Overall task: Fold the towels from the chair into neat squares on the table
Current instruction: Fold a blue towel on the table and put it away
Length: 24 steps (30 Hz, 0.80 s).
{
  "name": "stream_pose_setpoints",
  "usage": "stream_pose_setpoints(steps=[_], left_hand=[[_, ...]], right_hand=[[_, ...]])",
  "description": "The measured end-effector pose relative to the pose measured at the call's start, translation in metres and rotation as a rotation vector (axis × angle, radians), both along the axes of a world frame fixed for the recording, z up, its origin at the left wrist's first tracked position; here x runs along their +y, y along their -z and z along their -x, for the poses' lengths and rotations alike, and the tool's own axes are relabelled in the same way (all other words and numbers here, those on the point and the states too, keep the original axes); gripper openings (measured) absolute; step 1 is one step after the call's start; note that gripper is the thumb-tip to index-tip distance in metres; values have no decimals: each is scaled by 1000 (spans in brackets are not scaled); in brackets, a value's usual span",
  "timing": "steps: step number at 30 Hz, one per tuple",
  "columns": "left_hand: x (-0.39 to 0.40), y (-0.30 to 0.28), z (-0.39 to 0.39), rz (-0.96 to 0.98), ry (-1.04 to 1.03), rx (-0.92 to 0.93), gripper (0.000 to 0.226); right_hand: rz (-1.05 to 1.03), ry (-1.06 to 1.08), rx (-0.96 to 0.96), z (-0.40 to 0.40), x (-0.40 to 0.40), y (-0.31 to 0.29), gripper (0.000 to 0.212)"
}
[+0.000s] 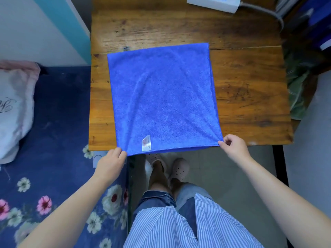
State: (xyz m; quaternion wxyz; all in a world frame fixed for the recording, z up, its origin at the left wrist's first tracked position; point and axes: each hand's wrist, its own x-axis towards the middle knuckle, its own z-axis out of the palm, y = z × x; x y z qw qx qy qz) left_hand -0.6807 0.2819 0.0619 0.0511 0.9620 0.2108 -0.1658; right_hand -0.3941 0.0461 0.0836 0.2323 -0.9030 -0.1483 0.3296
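Note:
A blue towel (161,97) lies spread flat on the wooden table (247,97), its near edge hanging slightly over the table's front. A small white label (146,143) shows near that edge. My left hand (112,162) pinches the towel's near left corner. My right hand (233,144) pinches the near right corner, just at the table's front edge. The chair is out of view.
A white power strip (215,3) with a grey cable sits at the table's far edge. A bed with a floral blue sheet (53,140) and a pale pillow (14,111) stands on the left. Dark clutter and green fabric (297,90) crowd the right side.

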Motion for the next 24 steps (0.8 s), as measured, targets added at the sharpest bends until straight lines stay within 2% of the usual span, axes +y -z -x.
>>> stream_pose_setpoints(steps=[5,8,9,11,12,15,18,21,24], left_hand=[[-4,6,-8,12,-8,69,54],[-5,5,-12,-9,-36,42,52],[-5,3,-13,-12,-39,29,51],[-5,2,-17,-18,-43,6,55],[-4,3,-18,-30,-46,-7,58],[-2,6,-23,-94,-29,-57,57],[0,9,-25,-140,3,-82,49],[3,8,-20,-165,26,-98,46],[6,7,-13,-143,29,-119,46]], right_hand=[[104,-112,-70,-2,2,7,44],[160,-150,-120,2,4,8,14],[193,-157,-153,5,6,5,13],[216,-214,-338,11,3,5,38],[170,-294,-459,13,0,7,44],[19,-621,-715,11,-14,21,43],[32,-778,-755,6,-15,22,36],[-20,-870,-830,-2,-6,21,3],[1,-885,-783,-3,-2,17,26]])
